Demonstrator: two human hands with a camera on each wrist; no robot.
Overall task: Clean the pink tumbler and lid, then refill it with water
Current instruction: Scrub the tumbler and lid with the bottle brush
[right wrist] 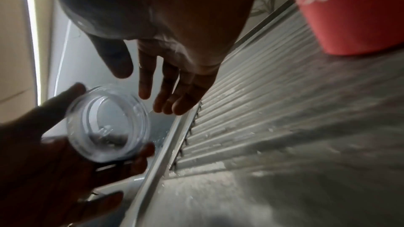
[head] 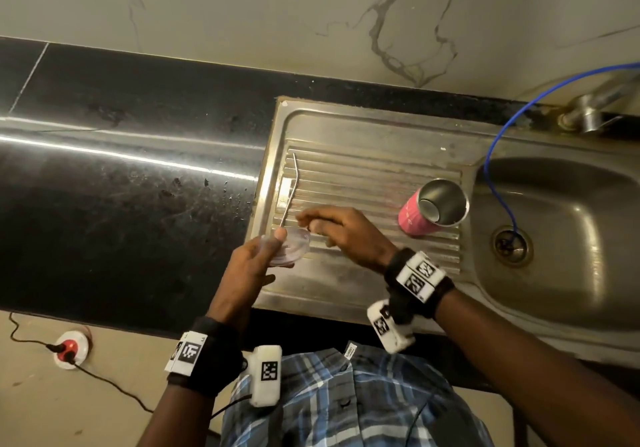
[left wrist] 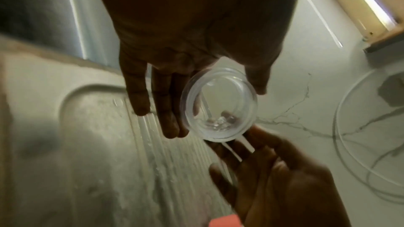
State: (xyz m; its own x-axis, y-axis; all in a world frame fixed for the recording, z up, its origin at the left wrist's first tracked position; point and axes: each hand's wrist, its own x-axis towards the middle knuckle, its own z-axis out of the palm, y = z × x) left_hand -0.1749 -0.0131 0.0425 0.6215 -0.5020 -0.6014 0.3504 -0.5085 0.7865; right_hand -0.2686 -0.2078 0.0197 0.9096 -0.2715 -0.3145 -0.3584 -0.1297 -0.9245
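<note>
The left hand [head: 247, 266], nearest the camera at six o'clock, pinches the round clear plastic lid [head: 289, 245] between thumb and fingers, above the near-left corner of the ribbed steel draining board [head: 363, 183]. The right hand [head: 346, 235] hovers just beside the lid at three o'clock, fingers loosely extended, holding nothing. The pink steel-lined tumbler [head: 433, 211] stands open and upright on the board at two o'clock, near the sink basin [head: 568, 225]. A bent metal straw [head: 290, 192] lies at twelve o'clock. Judgement: lid cleaning is in hand; next, wash the tumbler.
</note>
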